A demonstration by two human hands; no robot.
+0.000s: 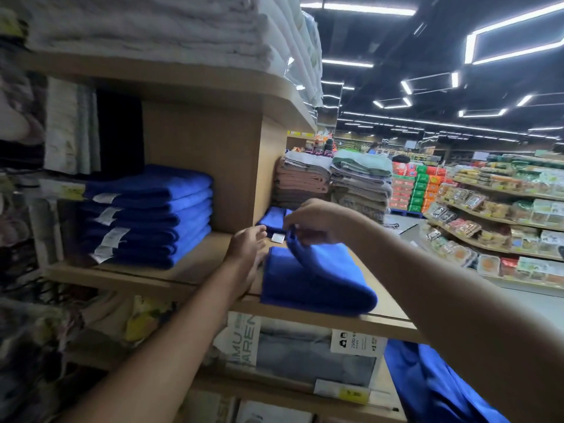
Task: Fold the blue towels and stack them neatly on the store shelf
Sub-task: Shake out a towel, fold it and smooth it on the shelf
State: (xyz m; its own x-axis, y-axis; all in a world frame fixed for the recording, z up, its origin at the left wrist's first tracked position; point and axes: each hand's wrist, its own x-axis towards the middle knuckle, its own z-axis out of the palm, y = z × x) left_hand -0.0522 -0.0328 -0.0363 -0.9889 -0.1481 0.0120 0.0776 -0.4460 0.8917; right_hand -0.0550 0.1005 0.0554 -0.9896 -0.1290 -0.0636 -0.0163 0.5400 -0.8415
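right fingers (294,228) pinch the blue towel's (314,282) edge; left fingers (254,239) lie flat, empty.

I see the shelf (189,270) with a stack (146,218) of folded towels at its left, against the divider (210,166). Right of the stack, near the front edge, lies a towel (317,285). My left hand (247,254) rests on the shelf just left of it; my right hand (317,221) pinches its top layer. Behind it lies another towel (274,216). More towels (332,181) are piled behind that.
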